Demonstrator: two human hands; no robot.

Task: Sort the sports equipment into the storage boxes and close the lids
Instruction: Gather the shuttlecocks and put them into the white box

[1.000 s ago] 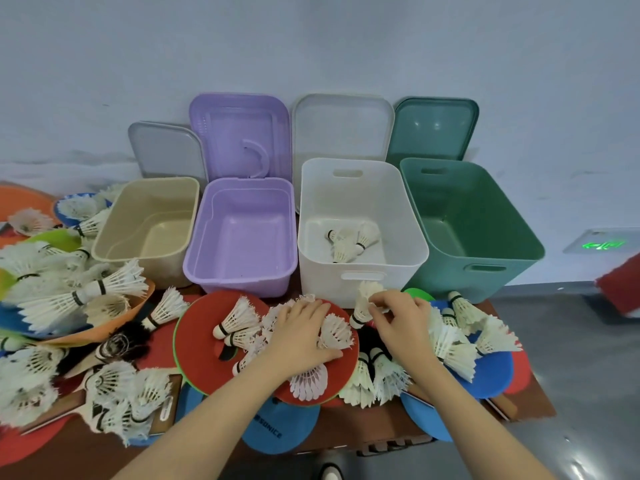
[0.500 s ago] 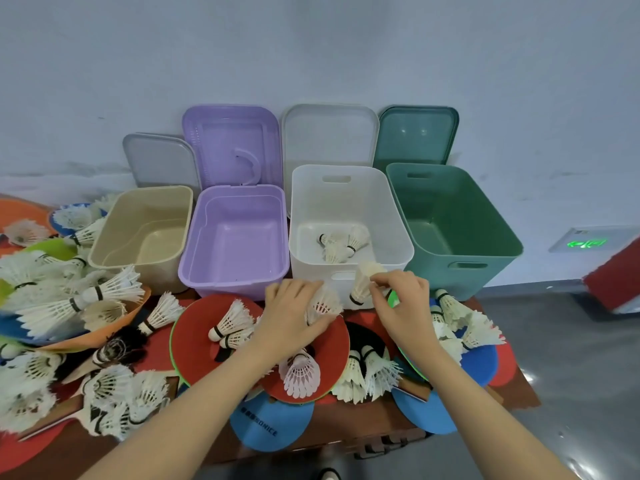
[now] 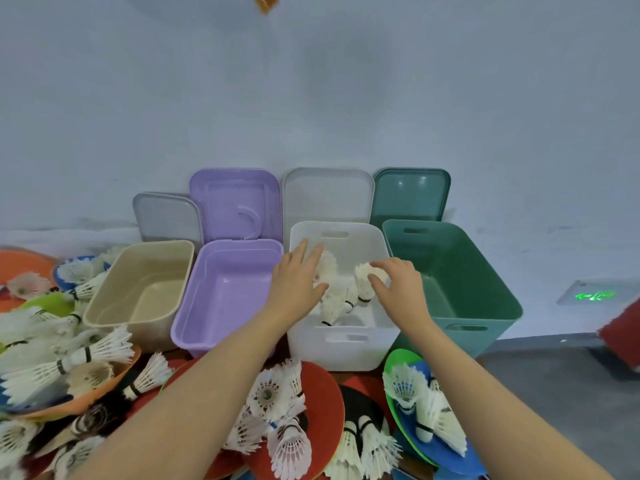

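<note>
Moved up from paddle pile to white box (image 3: 341,353) at 12 o'clock. Left hand (image 3: 298,282) fingers spread, empty; right hand (image 3: 398,284) loosely curled over shuttlecocks (image 3: 341,299) inside. Step: drop-off. Next: back to 6 o'clock for more.

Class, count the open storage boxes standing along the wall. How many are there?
4, in a row from left: beige box, purple box, white box under both hands, green box. None seems hidden.

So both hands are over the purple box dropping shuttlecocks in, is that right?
Not quite. In the head view both the left hand and the right hand are over the white box, not the purple box; the shuttlecocks lie in the white one.
</note>
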